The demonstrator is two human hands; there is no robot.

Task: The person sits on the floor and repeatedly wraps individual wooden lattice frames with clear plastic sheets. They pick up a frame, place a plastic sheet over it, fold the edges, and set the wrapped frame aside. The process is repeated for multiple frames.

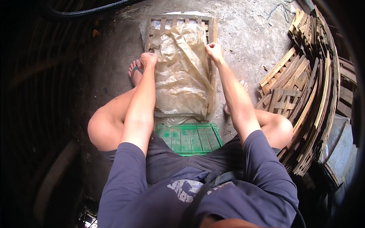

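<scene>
A crumpled, translucent brownish plastic sheet (pixel 178 68) lies over a wooden slatted frame (pixel 212 87) on the floor between my legs. My left hand (pixel 149 59) is closed at the sheet's left edge, gripping it. On the opposite side, my right hand (pixel 215 51) pinches the sheet near its upper right edge. The slats show along the top of the frame, above the sheet. Below the sheet's near end, a green plastic crate or lid (pixel 188 138) lies between my thighs, partly hidden by my shorts.
Stacks of wooden slatted panels (pixel 285 98) curve along my right, with bluish-grey sheet material (pixel 338 148) beyond. Rough concrete floor (pixel 251 30) surrounds the frame, and a cord (pixel 279 9) lies at the far right. The left side is mostly dark.
</scene>
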